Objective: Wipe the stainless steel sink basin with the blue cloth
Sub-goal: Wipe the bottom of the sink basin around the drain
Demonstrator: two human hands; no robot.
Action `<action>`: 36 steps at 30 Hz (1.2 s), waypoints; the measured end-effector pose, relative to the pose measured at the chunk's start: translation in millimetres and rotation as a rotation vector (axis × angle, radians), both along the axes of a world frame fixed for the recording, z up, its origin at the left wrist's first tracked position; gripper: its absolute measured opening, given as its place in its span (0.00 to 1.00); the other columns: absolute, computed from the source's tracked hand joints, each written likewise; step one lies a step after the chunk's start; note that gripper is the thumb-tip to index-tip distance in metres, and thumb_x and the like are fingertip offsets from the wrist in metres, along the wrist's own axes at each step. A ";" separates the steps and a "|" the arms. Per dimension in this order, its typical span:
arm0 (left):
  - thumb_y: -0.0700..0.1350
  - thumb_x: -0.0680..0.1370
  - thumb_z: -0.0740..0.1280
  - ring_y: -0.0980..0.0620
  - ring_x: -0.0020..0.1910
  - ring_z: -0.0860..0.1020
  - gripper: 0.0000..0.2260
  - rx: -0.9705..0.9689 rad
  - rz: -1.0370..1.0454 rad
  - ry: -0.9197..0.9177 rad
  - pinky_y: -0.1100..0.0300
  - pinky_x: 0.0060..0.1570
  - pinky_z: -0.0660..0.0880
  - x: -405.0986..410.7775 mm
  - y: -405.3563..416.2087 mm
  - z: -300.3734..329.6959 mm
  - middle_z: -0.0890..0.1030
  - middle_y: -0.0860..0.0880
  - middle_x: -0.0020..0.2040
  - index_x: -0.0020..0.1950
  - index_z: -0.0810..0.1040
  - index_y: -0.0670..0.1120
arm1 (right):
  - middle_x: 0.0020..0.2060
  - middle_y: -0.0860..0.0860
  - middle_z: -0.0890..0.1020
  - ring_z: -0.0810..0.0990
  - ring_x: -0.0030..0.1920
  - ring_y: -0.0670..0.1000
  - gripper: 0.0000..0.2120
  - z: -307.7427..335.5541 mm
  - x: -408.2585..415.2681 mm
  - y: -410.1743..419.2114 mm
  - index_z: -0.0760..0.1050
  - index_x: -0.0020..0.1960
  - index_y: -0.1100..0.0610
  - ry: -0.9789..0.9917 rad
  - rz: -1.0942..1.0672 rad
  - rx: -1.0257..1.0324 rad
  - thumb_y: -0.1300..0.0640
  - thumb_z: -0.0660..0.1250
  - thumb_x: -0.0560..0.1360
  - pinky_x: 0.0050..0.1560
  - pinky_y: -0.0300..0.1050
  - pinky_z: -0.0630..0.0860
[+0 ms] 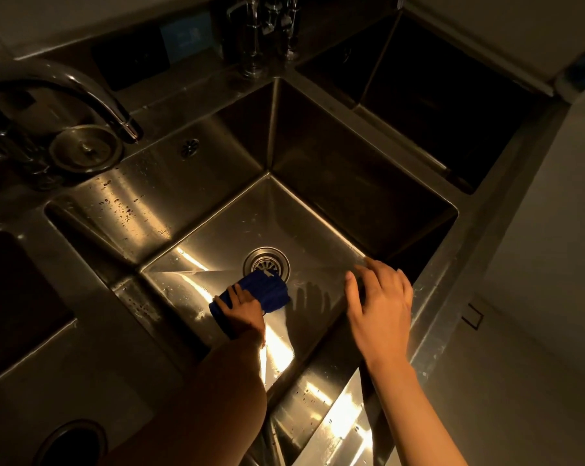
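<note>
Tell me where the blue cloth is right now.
In the head view the blue cloth lies on the sink basin floor, just below-left of the drain, under the left hand.

Both my arms reach down and forward.
Left hand point(242, 309) curled in a grip; right hand point(380, 299) flat, fingers spread.

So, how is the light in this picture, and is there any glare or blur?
Head view: dim, warm light overall; bright glare streaks on the sink floor and near wall; far corners nearly black. The right hand is slightly blurred and casts a finger shadow on the steel beside the blue cloth, which the left hand holds. Wide-angle lens bends the edges.
</note>
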State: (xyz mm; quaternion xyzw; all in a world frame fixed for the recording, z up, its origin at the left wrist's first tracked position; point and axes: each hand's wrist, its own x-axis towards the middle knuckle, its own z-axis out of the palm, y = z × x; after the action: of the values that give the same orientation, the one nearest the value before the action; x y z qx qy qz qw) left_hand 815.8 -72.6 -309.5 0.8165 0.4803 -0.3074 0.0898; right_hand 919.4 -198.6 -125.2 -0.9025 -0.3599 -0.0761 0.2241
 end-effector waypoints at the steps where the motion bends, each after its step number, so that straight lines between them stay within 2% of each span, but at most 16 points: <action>1: 0.52 0.82 0.56 0.43 0.78 0.49 0.28 -0.005 -0.001 0.030 0.38 0.73 0.49 -2.1 -1.8 -0.2 0.51 0.43 0.79 0.79 0.51 0.44 | 0.50 0.57 0.81 0.78 0.55 0.57 0.20 -0.2 0.1 -0.1 0.80 0.50 0.60 0.000 0.003 0.004 0.49 0.54 0.77 0.65 0.56 0.61; 5: 0.49 0.82 0.57 0.42 0.78 0.50 0.30 0.036 -0.080 0.154 0.37 0.72 0.52 -10.4 -0.3 -6.1 0.50 0.41 0.79 0.79 0.49 0.42 | 0.50 0.57 0.81 0.78 0.54 0.58 0.20 -0.1 0.3 -0.2 0.80 0.51 0.60 0.000 0.009 0.019 0.49 0.54 0.77 0.65 0.56 0.61; 12: 0.50 0.82 0.52 0.41 0.78 0.47 0.27 -0.016 0.043 0.083 0.35 0.73 0.46 -14.0 28.6 0.8 0.48 0.43 0.79 0.79 0.49 0.44 | 0.50 0.57 0.81 0.78 0.54 0.58 0.20 0.1 0.2 0.8 0.81 0.50 0.60 0.002 0.015 0.030 0.49 0.55 0.77 0.65 0.57 0.62; 19: 0.53 0.81 0.55 0.40 0.78 0.46 0.31 -0.045 0.191 0.015 0.36 0.73 0.46 -17.0 39.2 -5.9 0.46 0.42 0.79 0.79 0.45 0.46 | 0.50 0.57 0.81 0.78 0.54 0.57 0.20 1.8 0.4 0.2 0.80 0.50 0.60 0.013 0.022 0.036 0.49 0.54 0.77 0.65 0.56 0.61; 23: 0.51 0.80 0.59 0.40 0.78 0.45 0.35 -0.063 0.252 -0.044 0.41 0.74 0.47 -13.0 24.0 -5.3 0.45 0.39 0.78 0.79 0.41 0.44 | 0.50 0.57 0.81 0.77 0.54 0.58 0.20 1.3 1.2 0.5 0.80 0.51 0.61 0.013 0.025 0.035 0.49 0.55 0.77 0.65 0.55 0.61; 29: 0.48 0.82 0.57 0.39 0.78 0.47 0.32 -0.068 0.250 -0.051 0.45 0.75 0.48 -12.3 27.3 -6.5 0.46 0.36 0.78 0.79 0.44 0.42 | 0.49 0.58 0.81 0.78 0.53 0.58 0.20 1.0 1.2 0.6 0.80 0.51 0.61 0.008 0.031 0.034 0.50 0.55 0.76 0.64 0.56 0.62; 36: 0.48 0.79 0.64 0.40 0.78 0.46 0.38 -0.070 0.179 -0.015 0.45 0.75 0.47 -14.1 50.6 -11.8 0.45 0.38 0.78 0.79 0.42 0.41 | 0.50 0.58 0.81 0.78 0.54 0.58 0.21 -1.1 1.4 0.5 0.80 0.52 0.61 0.006 0.021 0.022 0.49 0.54 0.76 0.64 0.56 0.62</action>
State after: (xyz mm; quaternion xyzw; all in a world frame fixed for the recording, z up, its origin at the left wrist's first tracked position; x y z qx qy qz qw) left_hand 801.8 -22.0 -321.2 0.7690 0.5396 -0.3087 0.1490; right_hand 920.8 -198.1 -126.3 -0.8964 -0.3677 -0.0748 0.2359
